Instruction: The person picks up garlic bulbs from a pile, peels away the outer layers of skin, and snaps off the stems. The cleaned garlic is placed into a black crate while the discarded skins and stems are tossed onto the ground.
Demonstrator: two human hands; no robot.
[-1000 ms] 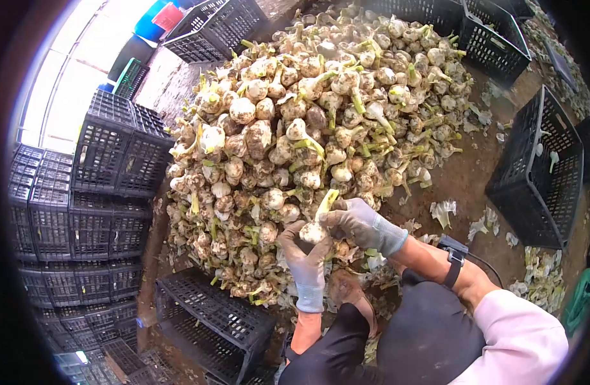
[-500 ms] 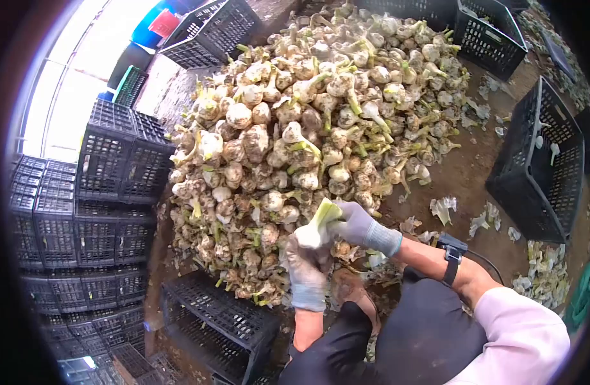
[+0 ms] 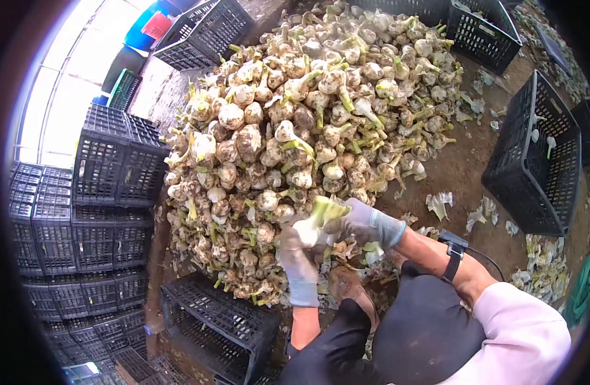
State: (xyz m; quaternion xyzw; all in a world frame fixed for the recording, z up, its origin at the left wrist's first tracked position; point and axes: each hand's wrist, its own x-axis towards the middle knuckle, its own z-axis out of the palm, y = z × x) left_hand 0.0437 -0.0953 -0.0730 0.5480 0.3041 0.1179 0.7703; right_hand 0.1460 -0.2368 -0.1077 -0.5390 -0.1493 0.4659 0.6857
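Observation:
A garlic bulb [image 3: 306, 232], white and clean with a thick pale-green stem, is held low in front of the large heap of garlic [image 3: 244, 151]. My left hand [image 3: 296, 255], in a dirty grey glove, is closed around the bulb from below. At the stem, my gloved right hand [image 3: 362, 219] has its fingers closed on the outer leaf, which splays out to the right. Motion blurs both sets of fingertips. Soil-stained bulbs with cut stems lie just beyond my hands.
An open black crate [image 3: 539, 160] on the right has a few garlic pieces in it. Another black crate [image 3: 221, 321] lies at the lower left, and stacked crates [image 3: 96, 237] line the left side. Peeled skins [image 3: 440, 205] litter the dirt floor.
The stem's outer leaf now spreads away to the right, with my right hand slightly farther right. My left hand still holds the bulb. The whole view has shifted a little.

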